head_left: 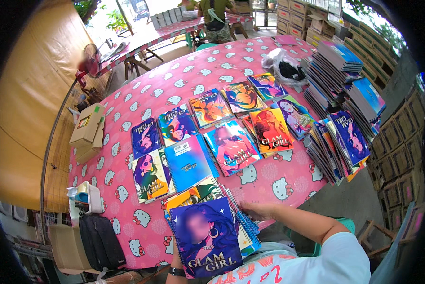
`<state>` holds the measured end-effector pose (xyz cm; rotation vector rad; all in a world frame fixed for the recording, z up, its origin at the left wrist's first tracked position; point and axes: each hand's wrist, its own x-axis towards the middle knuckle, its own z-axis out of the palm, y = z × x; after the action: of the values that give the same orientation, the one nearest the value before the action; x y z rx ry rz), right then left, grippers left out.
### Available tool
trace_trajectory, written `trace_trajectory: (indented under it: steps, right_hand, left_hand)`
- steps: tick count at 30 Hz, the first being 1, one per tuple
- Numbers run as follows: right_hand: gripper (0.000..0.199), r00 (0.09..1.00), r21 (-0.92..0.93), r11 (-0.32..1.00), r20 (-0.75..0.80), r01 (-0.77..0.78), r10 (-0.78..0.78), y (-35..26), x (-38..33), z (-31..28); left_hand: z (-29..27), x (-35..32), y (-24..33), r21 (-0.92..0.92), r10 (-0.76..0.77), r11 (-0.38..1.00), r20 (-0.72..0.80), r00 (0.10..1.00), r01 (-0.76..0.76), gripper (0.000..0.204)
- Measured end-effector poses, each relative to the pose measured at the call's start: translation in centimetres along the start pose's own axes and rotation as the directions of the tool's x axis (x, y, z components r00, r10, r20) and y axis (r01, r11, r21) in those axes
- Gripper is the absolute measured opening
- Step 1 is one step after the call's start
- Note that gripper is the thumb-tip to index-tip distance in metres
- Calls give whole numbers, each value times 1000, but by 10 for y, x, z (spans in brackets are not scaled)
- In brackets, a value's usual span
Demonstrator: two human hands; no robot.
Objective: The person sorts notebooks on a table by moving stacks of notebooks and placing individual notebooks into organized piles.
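Under notebook stack [208, 232]; left hand [176, 265] gripping.

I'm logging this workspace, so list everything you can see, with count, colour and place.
Spiral-bound notebooks with illustrated covers: about eleven, multicoloured, spread in rows mid-table.
Stack of spiral notebooks with a purple top cover: one stack, at the near table edge.
Piled notebook stacks: several, fanned, along the table's right side.
Pink patterned tablecloth: one, covers the table.
Clear plastic bag with dark contents: one, far right.
Cardboard boxes: two, brown, left table edge.
Black pouch: one, near left corner.
Red fan: one, far left.
Brown cartons: many, stacked at right.
Another person: one, at a far table.
Left hand: under the purple-topped stack, wristwatch on.
Right hand: on that stack's spiral edge.
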<state>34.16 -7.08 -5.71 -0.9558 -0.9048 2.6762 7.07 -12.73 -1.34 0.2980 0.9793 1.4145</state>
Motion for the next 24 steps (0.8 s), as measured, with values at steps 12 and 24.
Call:
trace_trajectory:
  steps: [12, 24]
  right_hand:
    - [130, 863, -531, 827, -318, 182, -394, 3, -7, 60]
    - [117, 904, -307, 908, -230, 284, -360, -1, -75, 17]
  left_hand:
    - [-18, 1, 5, 120, -33, 992, -61, 998, 40, 52]
    - [36, 8, -36, 165, -168, 974, 67, 983, 155, 52]
